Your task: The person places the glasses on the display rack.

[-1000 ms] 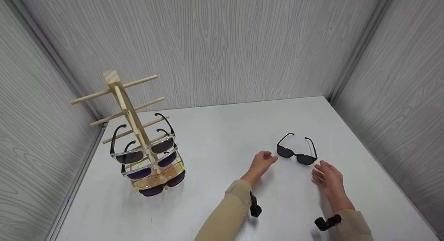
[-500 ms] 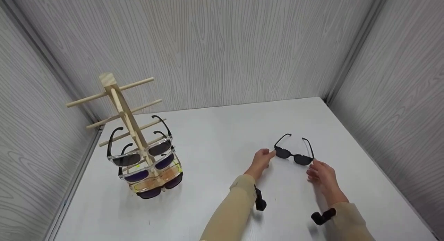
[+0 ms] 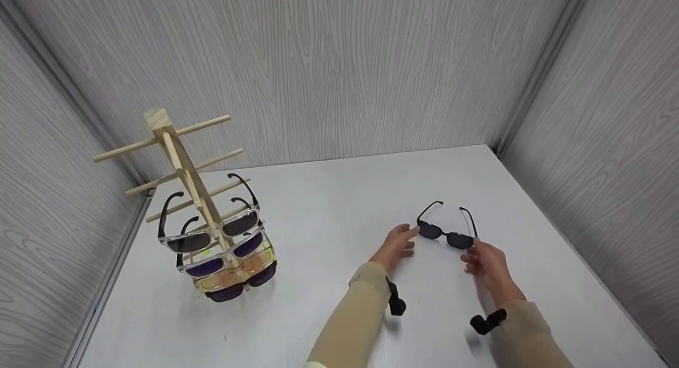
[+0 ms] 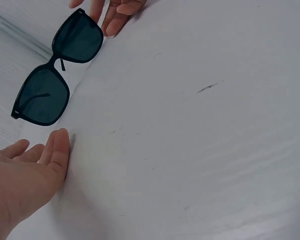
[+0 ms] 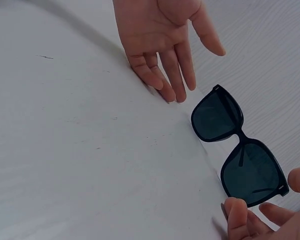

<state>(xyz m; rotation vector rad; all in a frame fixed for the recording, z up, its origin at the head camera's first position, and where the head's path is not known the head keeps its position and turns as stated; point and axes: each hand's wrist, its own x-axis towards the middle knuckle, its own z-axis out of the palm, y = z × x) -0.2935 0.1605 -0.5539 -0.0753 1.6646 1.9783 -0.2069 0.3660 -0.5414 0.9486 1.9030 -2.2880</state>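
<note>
A pair of black sunglasses [image 3: 430, 230] lies on the white table with arms unfolded and pointing away. My left hand [image 3: 393, 247] is beside its left end; in the right wrist view a small gap separates those relaxed fingers [image 5: 176, 75] from the frame [image 5: 240, 134]. At the other end is my right hand [image 3: 490, 264], its thumb at the frame's corner and its fingers loosely bent below, with no firm grip showing. In the left wrist view both lenses [image 4: 44, 95] are visible between the two hands.
On the left stands a wooden display rack [image 3: 183, 164] with crosswise pegs. Several sunglasses [image 3: 191, 243] hang on its lower pegs, while its upper pegs are bare. Grey wood-grain panels [image 3: 318, 76] enclose the table [image 3: 329, 209] at the back and sides.
Both hands have closed in on the sunglasses' ends, the right thumb coming up to the frame's corner. The view has shifted slightly; the sunglasses still lie on the table.
</note>
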